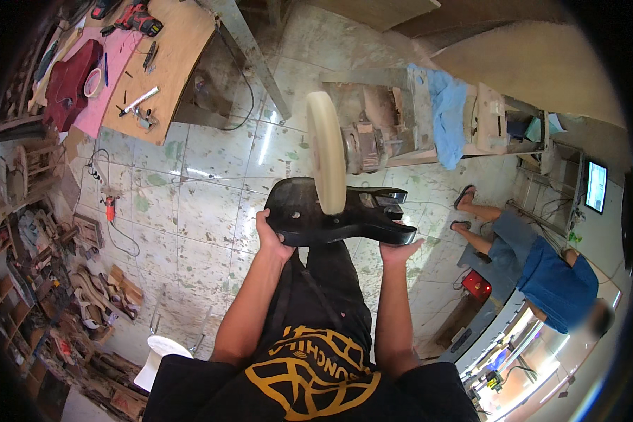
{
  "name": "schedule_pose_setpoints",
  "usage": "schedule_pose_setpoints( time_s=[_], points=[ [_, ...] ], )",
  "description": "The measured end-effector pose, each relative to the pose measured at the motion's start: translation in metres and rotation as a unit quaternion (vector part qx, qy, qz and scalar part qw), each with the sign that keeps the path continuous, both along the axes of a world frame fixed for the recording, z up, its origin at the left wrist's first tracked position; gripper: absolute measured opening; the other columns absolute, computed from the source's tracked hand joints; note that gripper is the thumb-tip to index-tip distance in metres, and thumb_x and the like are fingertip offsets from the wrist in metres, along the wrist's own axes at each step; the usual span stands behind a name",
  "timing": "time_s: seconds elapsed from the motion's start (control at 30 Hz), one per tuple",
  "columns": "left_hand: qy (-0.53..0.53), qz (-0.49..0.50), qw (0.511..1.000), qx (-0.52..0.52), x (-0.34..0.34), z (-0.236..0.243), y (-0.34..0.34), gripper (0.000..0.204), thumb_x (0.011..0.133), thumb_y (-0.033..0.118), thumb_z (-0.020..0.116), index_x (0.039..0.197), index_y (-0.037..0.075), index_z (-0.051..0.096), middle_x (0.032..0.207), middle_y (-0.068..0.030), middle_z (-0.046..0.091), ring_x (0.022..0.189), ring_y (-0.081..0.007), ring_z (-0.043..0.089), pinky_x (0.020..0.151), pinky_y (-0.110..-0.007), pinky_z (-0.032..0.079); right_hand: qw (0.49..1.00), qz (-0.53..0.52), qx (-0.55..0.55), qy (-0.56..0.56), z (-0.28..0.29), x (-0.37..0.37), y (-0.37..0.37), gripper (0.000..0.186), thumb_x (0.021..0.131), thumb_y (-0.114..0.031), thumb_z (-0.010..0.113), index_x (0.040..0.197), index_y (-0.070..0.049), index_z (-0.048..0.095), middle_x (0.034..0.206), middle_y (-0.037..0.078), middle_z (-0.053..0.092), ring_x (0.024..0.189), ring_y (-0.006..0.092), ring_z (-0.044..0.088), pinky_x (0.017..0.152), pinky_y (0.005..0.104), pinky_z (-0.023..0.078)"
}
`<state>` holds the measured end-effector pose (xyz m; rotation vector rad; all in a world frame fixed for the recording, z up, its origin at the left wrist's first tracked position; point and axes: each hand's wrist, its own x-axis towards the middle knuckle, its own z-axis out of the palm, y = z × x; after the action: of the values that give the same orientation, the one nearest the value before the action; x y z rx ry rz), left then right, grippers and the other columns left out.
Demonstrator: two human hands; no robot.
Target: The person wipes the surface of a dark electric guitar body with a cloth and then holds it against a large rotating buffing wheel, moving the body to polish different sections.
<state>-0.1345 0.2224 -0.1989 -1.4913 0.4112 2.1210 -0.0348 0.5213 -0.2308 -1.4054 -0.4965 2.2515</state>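
A glossy black electric guitar body [309,224] lies across both my hands in front of me, its two horns toward the right. My left hand [273,238] grips its rounded left end, and my right hand [401,251] supports the horn at the right, fingers partly hidden underneath. A large cream buffing wheel [326,151] stands over the body, its lower rim at the body's upper face; I cannot tell if it is spinning. The wheel is mounted on a motor shaft [362,146] to its right.
A wooden bench [183,32] at upper left bears a drill [139,17], tools and a dark red guitar body [74,81]. A blue cloth [446,112] hangs over the machine's stand. A person [552,281] is at the right, near a screen. Wood pieces [95,292] crowd the left; a white stool [167,348] stands lower left.
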Motion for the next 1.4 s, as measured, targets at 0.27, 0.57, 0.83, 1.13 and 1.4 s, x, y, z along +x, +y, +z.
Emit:
schedule_pose_setpoints(
  time_s=[0.27, 0.57, 0.83, 1.13, 1.4],
  points=[
    [-0.001, -0.028, 1.000, -0.015, 0.003, 0.027, -0.020, 0.058, 0.078, 0.049, 0.048, 0.121, 0.009, 0.055, 0.119, -0.0133, 0.059, 0.107, -0.0319, 0.057, 0.094, -0.049, 0.044, 0.964, 0.188, -0.152, 0.107, -0.132, -0.009, 0.047, 0.097, 0.075, -0.084, 0.033, 0.136, -0.010, 0.040, 0.135, 0.015, 0.046, 0.111, 0.0326, 0.052, 0.096, 0.0498, 0.043],
    [-0.005, -0.019, 1.000, -0.009, 0.006, 0.018, -0.037, 0.056, 0.079, 0.050, 0.048, 0.119, 0.012, 0.056, 0.120, -0.0101, 0.058, 0.108, -0.0298, 0.055, 0.092, -0.048, 0.044, 0.988, 0.123, -0.028, 0.089, -0.135, -0.058, 0.017, 0.103, 0.068, -0.090, 0.033, 0.125, -0.005, 0.047, 0.124, 0.018, 0.052, 0.105, 0.0328, 0.054, 0.092, 0.0515, 0.044],
    [-0.018, -0.001, 0.999, -0.032, 0.011, 0.018, -0.051, 0.061, 0.078, 0.052, 0.048, 0.121, 0.010, 0.056, 0.123, -0.0142, 0.056, 0.111, -0.0343, 0.054, 0.095, -0.052, 0.042, 0.987, 0.131, -0.036, 0.080, -0.133, -0.056, 0.010, 0.103, 0.067, -0.090, 0.033, 0.123, -0.005, 0.048, 0.122, 0.018, 0.052, 0.104, 0.0328, 0.054, 0.092, 0.0517, 0.045],
    [0.001, 0.021, 0.999, -0.034, 0.014, 0.045, -0.055, 0.057, 0.079, 0.049, 0.048, 0.121, 0.011, 0.055, 0.121, -0.0124, 0.058, 0.109, -0.0317, 0.055, 0.094, -0.050, 0.044, 0.986, 0.144, -0.051, 0.062, -0.115, -0.045, 0.003, 0.103, 0.067, -0.090, 0.033, 0.121, -0.004, 0.049, 0.120, 0.018, 0.053, 0.103, 0.0329, 0.055, 0.091, 0.0520, 0.045],
    [0.000, 0.018, 0.997, -0.078, 0.016, 0.080, -0.062, 0.056, 0.081, 0.048, 0.049, 0.121, 0.009, 0.054, 0.121, -0.0115, 0.058, 0.108, -0.0297, 0.056, 0.093, -0.048, 0.045, 0.987, 0.145, -0.062, 0.042, -0.092, -0.027, -0.004, 0.103, 0.066, -0.091, 0.033, 0.120, -0.004, 0.049, 0.118, 0.018, 0.054, 0.102, 0.0330, 0.055, 0.091, 0.0523, 0.045]
  ],
)
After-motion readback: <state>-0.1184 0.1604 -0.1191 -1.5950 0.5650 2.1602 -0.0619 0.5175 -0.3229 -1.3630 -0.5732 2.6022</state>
